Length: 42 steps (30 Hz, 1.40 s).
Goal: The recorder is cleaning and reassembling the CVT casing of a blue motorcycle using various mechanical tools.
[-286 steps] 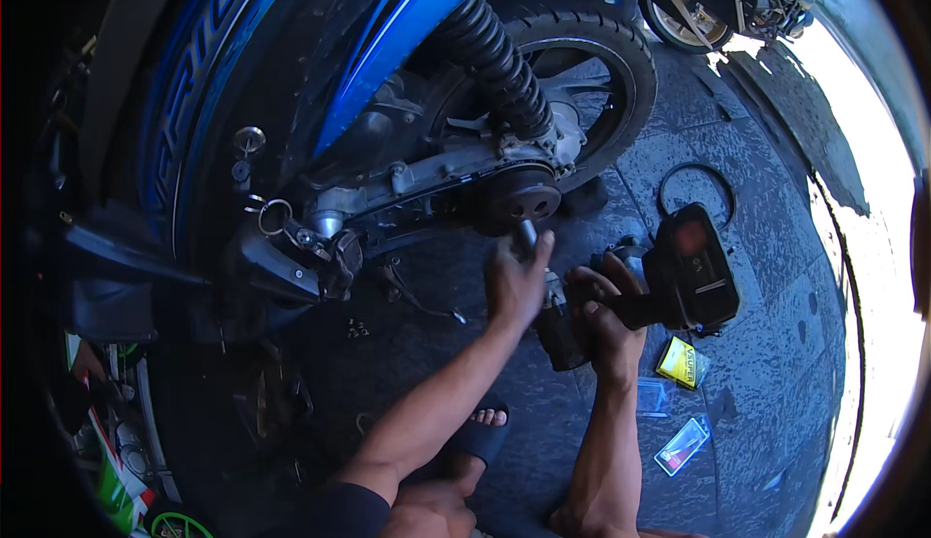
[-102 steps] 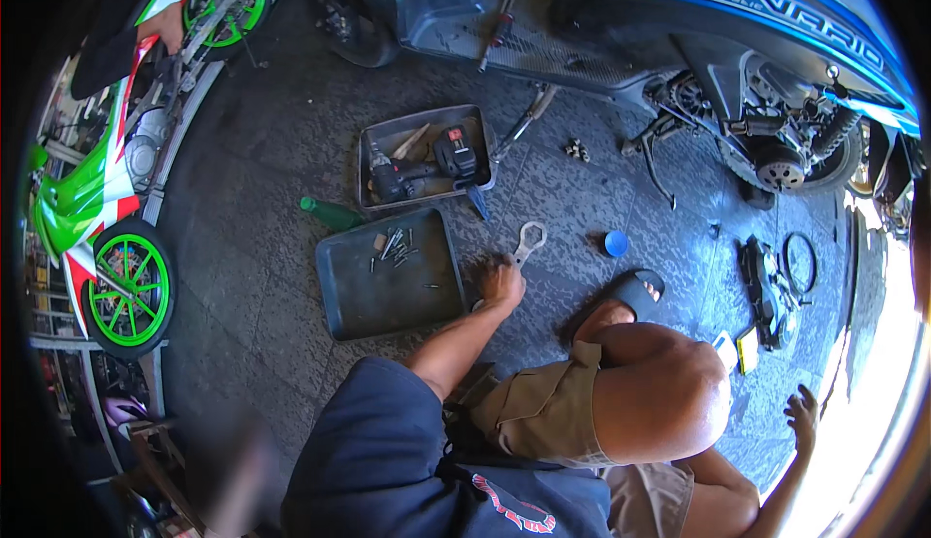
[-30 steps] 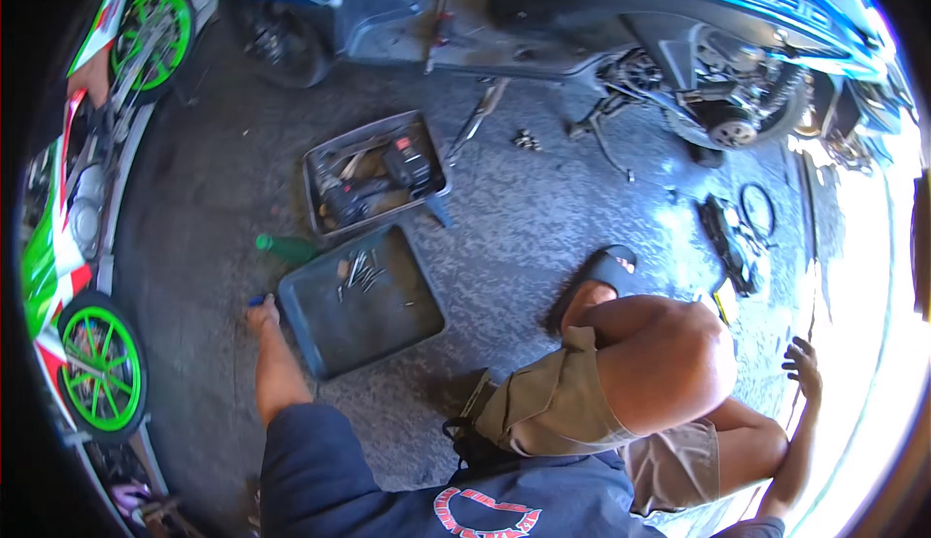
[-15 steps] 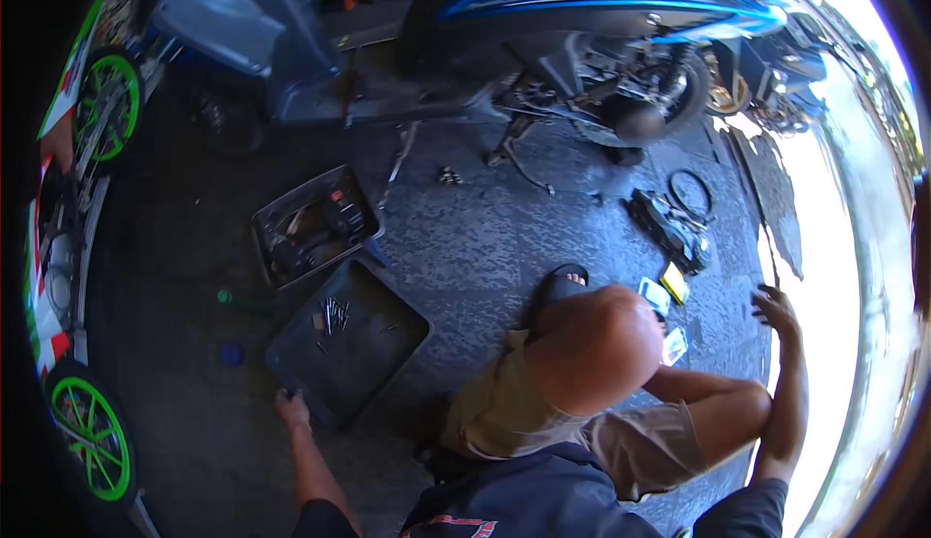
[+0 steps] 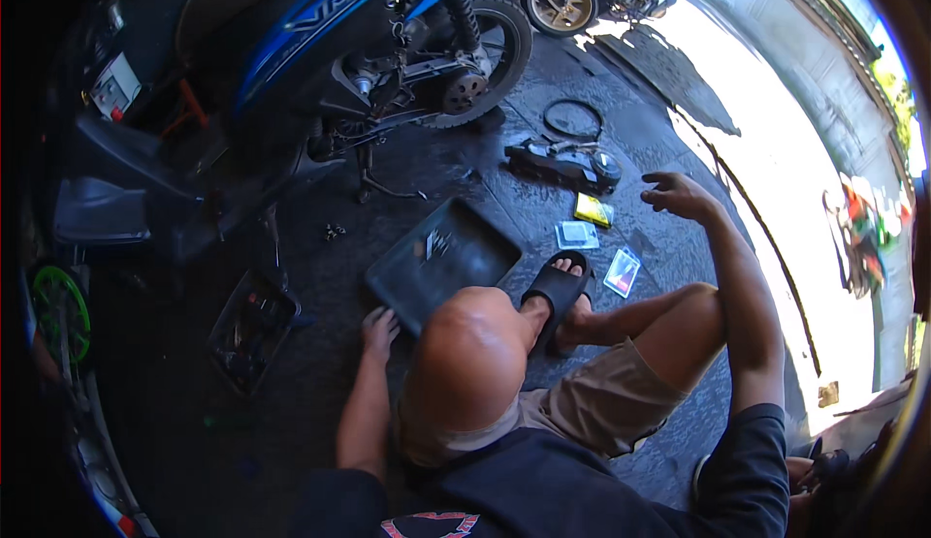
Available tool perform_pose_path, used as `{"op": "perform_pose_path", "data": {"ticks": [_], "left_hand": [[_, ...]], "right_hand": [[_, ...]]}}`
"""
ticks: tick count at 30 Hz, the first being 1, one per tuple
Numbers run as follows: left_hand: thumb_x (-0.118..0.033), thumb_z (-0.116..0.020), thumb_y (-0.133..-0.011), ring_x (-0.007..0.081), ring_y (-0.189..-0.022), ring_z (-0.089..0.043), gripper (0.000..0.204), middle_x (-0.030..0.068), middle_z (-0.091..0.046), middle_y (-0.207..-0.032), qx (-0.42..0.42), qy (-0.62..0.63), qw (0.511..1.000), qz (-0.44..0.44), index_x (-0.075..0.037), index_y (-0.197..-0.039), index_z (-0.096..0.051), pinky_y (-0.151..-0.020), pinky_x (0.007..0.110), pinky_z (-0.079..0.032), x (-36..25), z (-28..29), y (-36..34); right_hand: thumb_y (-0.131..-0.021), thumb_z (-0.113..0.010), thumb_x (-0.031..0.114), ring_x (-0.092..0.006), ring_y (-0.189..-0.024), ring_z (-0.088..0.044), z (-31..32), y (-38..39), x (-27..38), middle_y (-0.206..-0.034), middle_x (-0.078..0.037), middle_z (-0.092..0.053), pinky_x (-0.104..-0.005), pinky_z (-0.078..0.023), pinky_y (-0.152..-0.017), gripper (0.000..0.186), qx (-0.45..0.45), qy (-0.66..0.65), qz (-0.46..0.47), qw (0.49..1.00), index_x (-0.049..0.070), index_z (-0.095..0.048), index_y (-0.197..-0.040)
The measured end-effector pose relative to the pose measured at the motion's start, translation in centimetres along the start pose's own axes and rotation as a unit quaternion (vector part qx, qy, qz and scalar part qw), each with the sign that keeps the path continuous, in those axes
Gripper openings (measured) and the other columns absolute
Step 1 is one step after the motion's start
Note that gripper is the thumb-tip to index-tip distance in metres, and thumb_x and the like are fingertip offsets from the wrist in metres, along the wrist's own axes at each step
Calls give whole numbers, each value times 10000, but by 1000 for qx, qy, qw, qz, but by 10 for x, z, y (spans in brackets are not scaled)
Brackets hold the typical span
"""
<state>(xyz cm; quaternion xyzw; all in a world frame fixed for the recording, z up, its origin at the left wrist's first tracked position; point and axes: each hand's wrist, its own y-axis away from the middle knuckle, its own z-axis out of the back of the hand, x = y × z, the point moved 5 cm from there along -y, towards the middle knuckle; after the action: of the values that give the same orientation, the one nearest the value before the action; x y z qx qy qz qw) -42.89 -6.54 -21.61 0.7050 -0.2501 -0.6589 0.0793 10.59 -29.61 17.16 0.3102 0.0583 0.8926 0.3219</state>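
A shallow dark tray (image 5: 465,276) lies on the floor in front of my raised knee, with small metal parts (image 5: 437,244) near its far side. My left hand (image 5: 380,332) grips the tray's near left corner, fingers curled at the rim. Held up to the right, my right hand (image 5: 676,196) is empty, its fingers apart and the forearm resting by my other knee. Below that hand, a yellow packet (image 5: 593,210), a pale clear pack (image 5: 577,236) and a flat card pack (image 5: 622,272) lie near my sandalled feet (image 5: 560,294).
A blue scooter (image 5: 359,44) stands ahead on its stand. On the floor are a black cover (image 5: 564,167), a drive belt (image 5: 572,119) and a tool bin (image 5: 254,330). A green-wheeled bike (image 5: 60,315) stands left. Someone else's sandalled feet (image 5: 824,465) show at lower right.
The view has swung to the right. The tray has slid away from the tool bin, rightward toward my feet, with my left hand at its edge. My right hand stays raised.
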Motion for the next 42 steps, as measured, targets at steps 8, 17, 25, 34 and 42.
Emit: {"op": "perform_pose_path", "data": {"ticks": [8, 17, 25, 34, 42], "left_hand": [[-136, -625, -916, 165, -618, -642, 148, 87, -675, -791, 63, -134, 988, -38, -2, -959, -670, -523, 295, -523, -36, -14, -45], [-177, -610, -927, 141, -613, -621, 162, 68, -660, -739, -121, -252, 960, 2, -26, -894, -659, -550, 275, -503, -108, 58, -4], [-196, -605, -932, 143, -605, -621, 188, 70, -663, -728, -36, -359, 930, 74, -22, -891, -663, -553, 282, -504, -66, 11, 128], [-218, -600, -936, 145, -596, -621, 217, 73, -665, -715, 18, -448, 846, 289, -18, -887, -667, -555, 289, -504, -40, -13, 111], [-237, -595, -940, 146, -587, -621, 242, 75, -668, -704, 26, -489, 788, 372, -14, -884, -671, -558, 295, -504, -55, -49, 28]], "right_hand": [[-896, -678, 354, -185, -866, -661, 19, -6, -37, -1122, -138, -669, -315, -523, -714, 607, -49, -106, -39, 992, 44, -495, -1385], [-885, -656, 158, -131, -690, -645, -20, -101, 4, -935, -115, -704, -277, -503, -586, 430, -37, -100, 76, 991, -35, -585, -1263], [-854, -669, 159, -154, -557, -642, -124, -201, -10, -698, -103, -679, -311, -526, -510, 232, -2, -157, 58, 986, -22, -706, -995], [-808, -720, 351, -354, -1098, -615, -220, -332, -4, -1162, -214, -643, -421, -483, -942, 608, -93, -76, 40, 992, 24, -546, -1290], [-677, -836, 425, -436, -1363, -332, -238, -528, 40, -1468, -296, -319, -468, -313, -1115, 1156, -237, -35, -10, 971, -56, -164, -1484]]}}
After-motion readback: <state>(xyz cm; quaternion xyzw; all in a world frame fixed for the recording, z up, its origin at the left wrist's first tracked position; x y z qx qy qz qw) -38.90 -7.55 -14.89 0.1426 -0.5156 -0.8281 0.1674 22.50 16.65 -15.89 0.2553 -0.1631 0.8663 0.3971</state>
